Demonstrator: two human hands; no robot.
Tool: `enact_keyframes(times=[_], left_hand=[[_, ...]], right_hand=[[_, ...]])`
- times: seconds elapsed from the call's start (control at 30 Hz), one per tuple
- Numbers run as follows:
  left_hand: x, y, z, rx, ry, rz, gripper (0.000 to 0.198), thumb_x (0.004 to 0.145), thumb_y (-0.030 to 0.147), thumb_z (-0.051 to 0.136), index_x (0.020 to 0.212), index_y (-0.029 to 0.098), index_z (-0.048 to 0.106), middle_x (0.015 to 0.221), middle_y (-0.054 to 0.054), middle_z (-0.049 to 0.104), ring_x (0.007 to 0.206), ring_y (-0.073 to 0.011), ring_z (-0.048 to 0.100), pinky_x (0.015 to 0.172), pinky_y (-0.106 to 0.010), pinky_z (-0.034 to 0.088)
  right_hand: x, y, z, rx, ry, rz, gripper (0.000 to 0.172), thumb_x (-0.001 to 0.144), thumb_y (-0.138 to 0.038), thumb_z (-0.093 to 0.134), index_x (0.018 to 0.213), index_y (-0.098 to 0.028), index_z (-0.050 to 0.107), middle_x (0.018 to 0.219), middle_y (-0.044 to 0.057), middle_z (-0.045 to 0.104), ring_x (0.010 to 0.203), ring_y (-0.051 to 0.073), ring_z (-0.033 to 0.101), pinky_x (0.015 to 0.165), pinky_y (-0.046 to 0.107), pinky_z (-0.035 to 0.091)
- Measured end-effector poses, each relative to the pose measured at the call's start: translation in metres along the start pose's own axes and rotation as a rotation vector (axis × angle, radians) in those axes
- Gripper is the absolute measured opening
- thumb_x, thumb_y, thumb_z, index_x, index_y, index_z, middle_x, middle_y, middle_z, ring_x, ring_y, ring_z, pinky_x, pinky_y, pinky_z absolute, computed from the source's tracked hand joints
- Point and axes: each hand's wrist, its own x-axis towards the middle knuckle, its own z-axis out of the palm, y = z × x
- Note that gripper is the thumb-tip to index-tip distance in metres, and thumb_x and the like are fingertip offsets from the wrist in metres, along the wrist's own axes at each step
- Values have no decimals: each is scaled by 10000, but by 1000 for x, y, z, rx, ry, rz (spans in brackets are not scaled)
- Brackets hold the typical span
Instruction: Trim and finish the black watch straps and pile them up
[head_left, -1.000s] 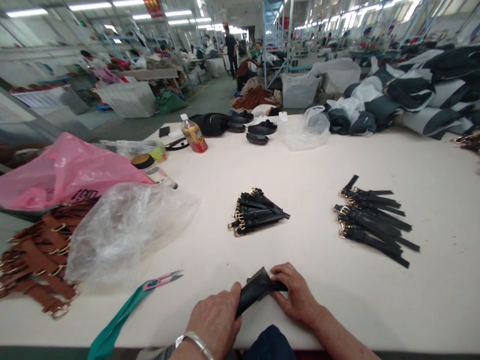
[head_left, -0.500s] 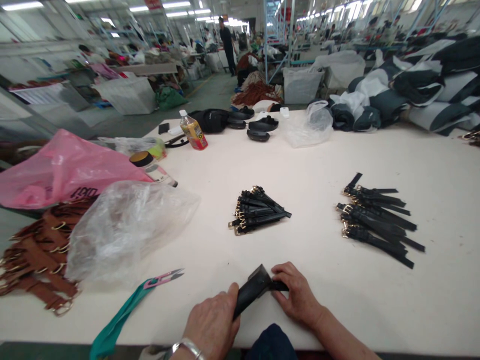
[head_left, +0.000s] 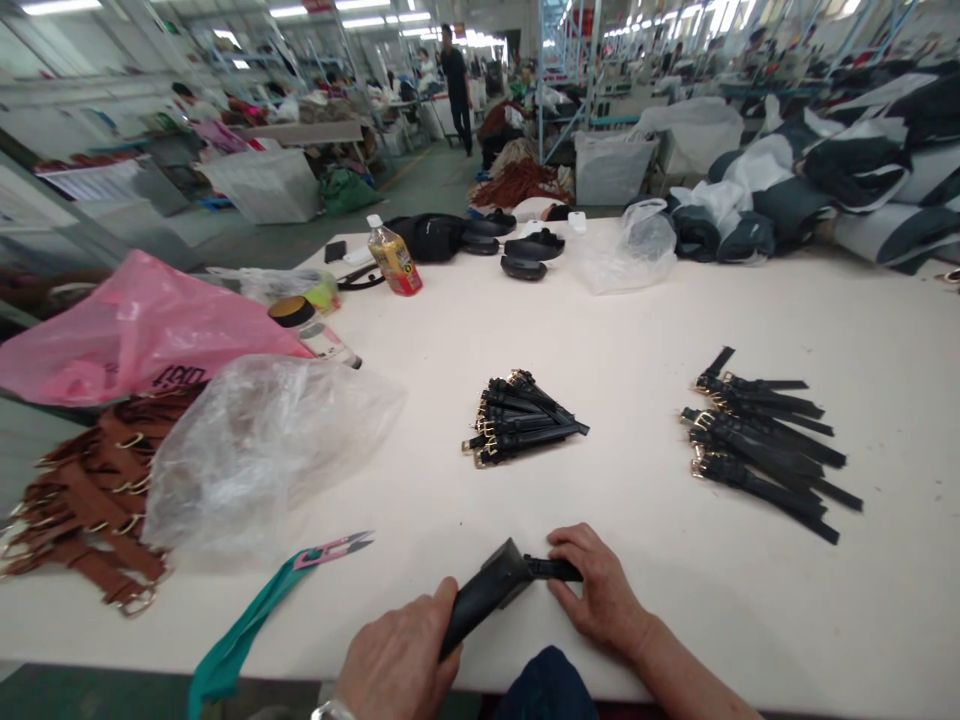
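Observation:
At the near edge of the white table, my left hand is closed round the lower end of a black strap that slants up to the right. My right hand pinches the strap's far, narrow end against the tabletop. A heap of short black buckled straps lies in the middle of the table. A second, looser heap of longer black straps lies to the right.
Thread snips on a teal ribbon lie at the near left. Beside them are a clear plastic bag, brown buckled straps and a pink bag. A bottle, black bags and rolled fabric line the far edge.
My left hand has drawn back toward me along the strap, leaving more of the strap showing. The right hand keeps its pinch on the far end.

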Motion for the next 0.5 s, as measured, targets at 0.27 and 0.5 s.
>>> enact_keyframes(times=[0.27, 0.5], left_hand=[[15, 11, 2, -97, 81, -7, 430, 763, 290, 395, 1185, 217, 426, 939, -63, 665, 880, -245, 610, 740, -363, 451], [-8, -32, -2, -132, 62, -133, 388, 774, 332, 386, 1139, 219, 457, 920, -76, 667, 874, -250, 610, 740, -363, 443]], right_hand=[[1, -2, -1, -11, 2, 19, 195, 720, -125, 527, 900, -197, 551, 993, 76, 561, 924, 207, 505, 827, 365, 419], [1, -15, 6, -179, -40, 40, 134, 721, -89, 492, 795, -187, 544, 839, 51, 587, 804, 199, 504, 737, 350, 382]])
